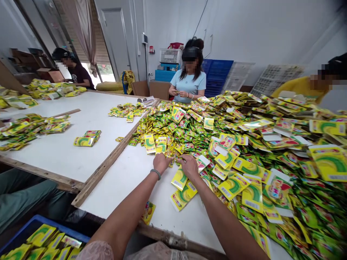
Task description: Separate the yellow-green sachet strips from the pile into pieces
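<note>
Head view shows the left hand [162,163] and right hand [189,165] meeting over the near edge of a heap of small sachets [187,137] on the white table [127,173], fingers bent and tips nearly together; whether either is closed on a sachet cannot be told. Yellow cartons [183,195] lie flat beside and beneath the right forearm, with more on the heap to the right. Handling looks best with a light fingertip pinch, one sachet separated from its neighbours at a time, since the thin packs probably slide and cling; wrists lifted clear would likely spare the cartons from creasing. As for print, several cartons carry a barcode [192,186] near one end and a green-and-yellow curved design; others show large pale lettering on red, too small to read surely.
</note>
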Available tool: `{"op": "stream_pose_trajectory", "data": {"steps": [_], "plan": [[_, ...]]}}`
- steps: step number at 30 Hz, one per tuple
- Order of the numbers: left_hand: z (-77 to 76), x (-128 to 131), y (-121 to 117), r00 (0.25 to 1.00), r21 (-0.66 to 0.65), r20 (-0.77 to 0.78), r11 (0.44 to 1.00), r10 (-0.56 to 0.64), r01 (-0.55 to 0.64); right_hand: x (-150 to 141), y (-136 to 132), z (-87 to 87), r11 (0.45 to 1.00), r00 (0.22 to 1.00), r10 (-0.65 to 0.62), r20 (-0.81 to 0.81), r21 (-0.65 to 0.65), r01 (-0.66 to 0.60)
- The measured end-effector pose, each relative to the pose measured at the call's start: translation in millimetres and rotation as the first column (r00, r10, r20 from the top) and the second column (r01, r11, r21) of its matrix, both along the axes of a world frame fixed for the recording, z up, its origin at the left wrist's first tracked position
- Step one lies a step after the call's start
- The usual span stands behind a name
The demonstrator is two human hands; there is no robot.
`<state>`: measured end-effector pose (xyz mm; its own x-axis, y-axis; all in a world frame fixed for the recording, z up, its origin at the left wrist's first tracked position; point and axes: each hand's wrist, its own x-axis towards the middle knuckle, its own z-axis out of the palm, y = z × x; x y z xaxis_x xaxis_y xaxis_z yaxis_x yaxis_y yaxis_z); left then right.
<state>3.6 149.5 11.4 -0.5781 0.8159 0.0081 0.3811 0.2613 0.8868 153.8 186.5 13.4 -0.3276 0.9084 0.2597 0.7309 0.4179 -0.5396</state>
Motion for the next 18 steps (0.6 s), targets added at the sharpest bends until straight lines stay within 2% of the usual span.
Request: {"op": "stream_pose_trajectory", "data": {"steps": [4, 7, 9, 11, 13, 15, 18], "plan": [[-6.1, 2, 2, 0.996, 0.023, 0.083, 0.999, -0.025, 0.023, 21, -4, 11.5, 0.999, 0.965, -0.042, -0.259, 0.011, 0.046], [-9.4, -2, -8, 0.98, 0.041, 0.192, 0.998, -0.06, 0.053, 34, -9, 21.2, 0.993, 0.947, -0.117, -0.3, -0.017, 0.118], [-7.9, -5, -21, 0.954, 0.054, 0.281, 0.994, -0.102, 0.09, 39, -12, 24.8, 0.993, 0.935, -0.115, -0.336, -0.045, 0.106], [-2.8, -5, -37, 0.922, 0.067, 0.355, 0.988, -0.154, 0.14, 39, -15, 26.1, 0.991, 0.881, -0.092, -0.463, -0.128, 0.036], [4.6, -2, -55, 0.882, 0.088, 0.427, 0.98, -0.199, 0.179, 36, -22, 27.1, 0.965, 0.771, -0.104, -0.628, -0.251, -0.074], [11.8, 2, -72, 0.829, 0.109, 0.519, 0.978, -0.208, 0.177, 29, -34, 29.3, 0.913, 0.669, -0.136, -0.731, -0.355, -0.203], [17.7, 7, -90, 0.768, 0.119, 0.621, 0.987, -0.157, 0.105, 22, -56, 35.8, 0.823, 0.599, -0.129, -0.79, -0.422, -0.38]]}}
